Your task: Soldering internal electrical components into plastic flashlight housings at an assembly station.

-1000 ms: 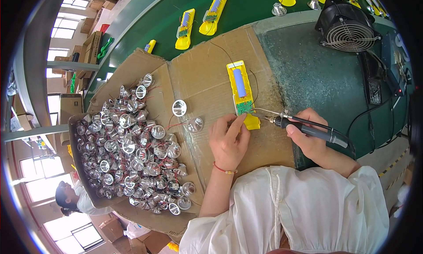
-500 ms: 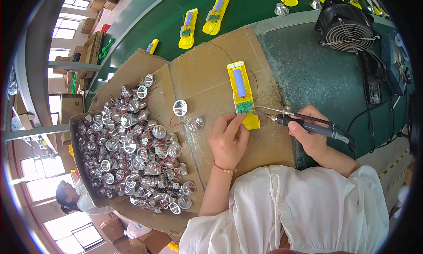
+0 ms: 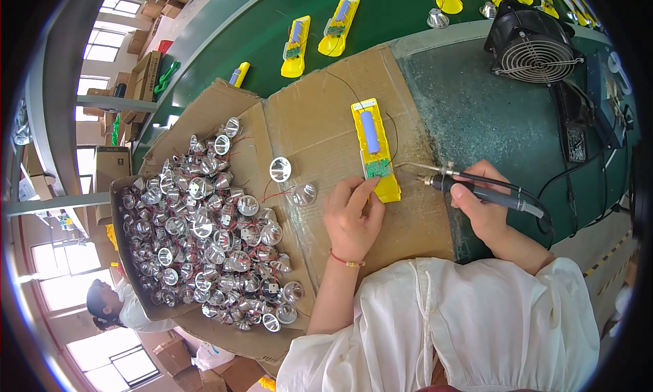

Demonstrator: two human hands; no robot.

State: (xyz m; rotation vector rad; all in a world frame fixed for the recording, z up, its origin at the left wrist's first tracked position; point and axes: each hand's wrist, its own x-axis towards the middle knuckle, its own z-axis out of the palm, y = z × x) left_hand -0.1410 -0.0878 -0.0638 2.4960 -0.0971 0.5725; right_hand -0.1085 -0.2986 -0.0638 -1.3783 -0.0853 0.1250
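On the cardboard sheet (image 3: 306, 120) lies a yellow plastic casing (image 3: 388, 188), holding a blue cylindrical battery (image 3: 370, 131) and a small green circuit board (image 3: 376, 168). Two thin dark wires curve from the casing. My left hand (image 3: 354, 215) is closed at the board's lower edge, fingertips pressed together over the casing; whatever is pinched there is hidden. In my right hand (image 3: 483, 201) is a black-handled soldering iron (image 3: 486, 193) with a thin metal tube alongside. Its thin front end points left and lies close to the board's right edge.
At left, a cardboard box (image 3: 119, 249) holds many silver reflector cups (image 3: 204, 227) with red wires. Two loose reflectors (image 3: 280, 169) lie beside it. More yellow casings (image 3: 296, 45) rest on the green surface behind. A black fan (image 3: 534, 48) stands back right, with cables below. Another person (image 3: 126, 307) is far left.
The soldering iron has drawn slightly to the right and away from the board. My left hand stays at the casing. The whole view has shifted a little.
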